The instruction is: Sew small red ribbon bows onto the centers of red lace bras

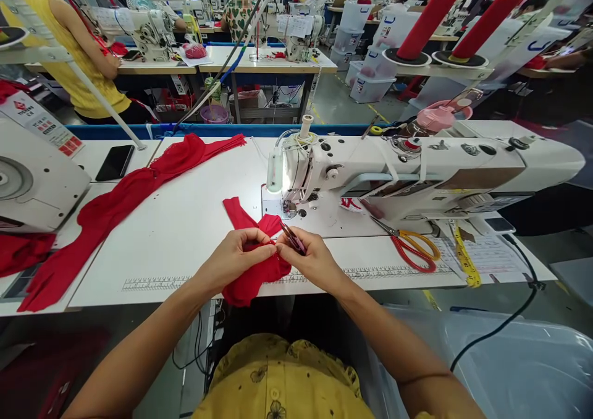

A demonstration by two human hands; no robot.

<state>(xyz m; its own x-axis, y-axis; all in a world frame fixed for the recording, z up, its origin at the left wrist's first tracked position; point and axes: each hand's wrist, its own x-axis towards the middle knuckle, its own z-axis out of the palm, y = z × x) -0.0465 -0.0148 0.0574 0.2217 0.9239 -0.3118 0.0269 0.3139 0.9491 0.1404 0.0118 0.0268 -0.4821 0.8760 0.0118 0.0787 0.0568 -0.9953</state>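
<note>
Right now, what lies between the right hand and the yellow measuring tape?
The head view shows scissors with orange and red handles between the right hand and the tape, plus ruler markings and some paper.

Both forearms (pixel 155 337) slant inward, the left hand (pixel 234 255) and right hand (pixel 311 259) pinching close beside each other.

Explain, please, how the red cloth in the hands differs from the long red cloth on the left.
The held cloth is bunched; the long cloth stretches out. The held cloth is between the left hand and right hand; the long cloth lies untouched by them. Both are red.
</note>
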